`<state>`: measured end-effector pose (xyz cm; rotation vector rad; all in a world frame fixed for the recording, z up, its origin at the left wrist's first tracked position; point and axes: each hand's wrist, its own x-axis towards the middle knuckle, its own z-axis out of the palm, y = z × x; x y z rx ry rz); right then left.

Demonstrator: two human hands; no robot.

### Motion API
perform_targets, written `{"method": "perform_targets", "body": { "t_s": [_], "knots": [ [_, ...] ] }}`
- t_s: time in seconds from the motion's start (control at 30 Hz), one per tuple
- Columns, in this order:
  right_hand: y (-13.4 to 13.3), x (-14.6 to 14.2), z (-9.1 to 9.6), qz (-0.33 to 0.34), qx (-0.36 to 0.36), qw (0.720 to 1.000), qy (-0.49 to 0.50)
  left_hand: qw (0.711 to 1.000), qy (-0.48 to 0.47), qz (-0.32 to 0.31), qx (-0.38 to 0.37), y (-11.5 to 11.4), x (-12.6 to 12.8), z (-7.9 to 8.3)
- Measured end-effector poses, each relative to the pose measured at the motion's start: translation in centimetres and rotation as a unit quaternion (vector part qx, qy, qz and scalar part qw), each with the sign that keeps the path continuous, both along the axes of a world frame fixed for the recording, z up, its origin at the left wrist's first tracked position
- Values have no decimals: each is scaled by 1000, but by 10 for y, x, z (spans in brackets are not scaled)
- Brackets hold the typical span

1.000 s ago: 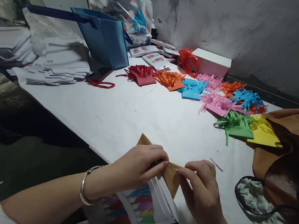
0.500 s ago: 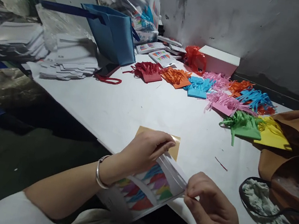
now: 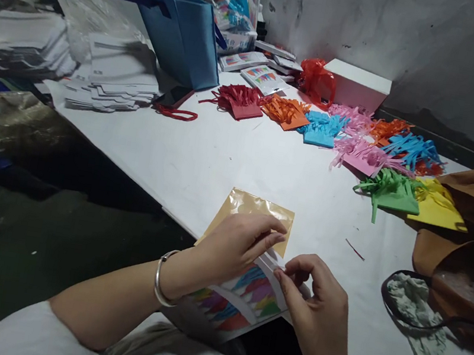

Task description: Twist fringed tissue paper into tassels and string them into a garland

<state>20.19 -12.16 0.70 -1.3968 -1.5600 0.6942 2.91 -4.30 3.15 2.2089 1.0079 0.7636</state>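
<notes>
The right hand (image 3: 320,305), which pinches a corner of the brown sheet (image 3: 260,204) a second ago and then the right end of the printed packet (image 3: 251,297), is now at the packet's upper edge, closer to the left hand (image 3: 240,241). The sheet, bent up between both hands at first, now lies spread on the table (image 3: 169,149), more of it showing.

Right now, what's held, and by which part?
The right hand pinches the printed packet by its upper edge; whether the left hand grips it is unclear.
</notes>
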Motion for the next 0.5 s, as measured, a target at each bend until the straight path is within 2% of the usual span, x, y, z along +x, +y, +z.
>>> {"method": "perform_targets", "body": {
  "t_s": [0.1, 0.17, 0.27, 0.37, 0.5],
  "knots": [
    [-2, -2, -6, -17, 32, 999, -22, 1000, 1, -8, -14, 1, -3, 3],
    [-3, -4, -11, -58, 94, 993, -39, 1000, -2, -5, -22, 2, -5, 3],
    [-6, -7, -20, -107, 200, 969, -97, 999, -7, 15, -27, 1, -7, 0],
    [-7, -13, -24, -57, 266, 944, -186, 999, -9, 13, -28, -1, -6, -3],
    [-4, -13, -20, -19, 265, 937, -226, 999, -18, -3, -41, -3, -7, -5]
  ]
}}
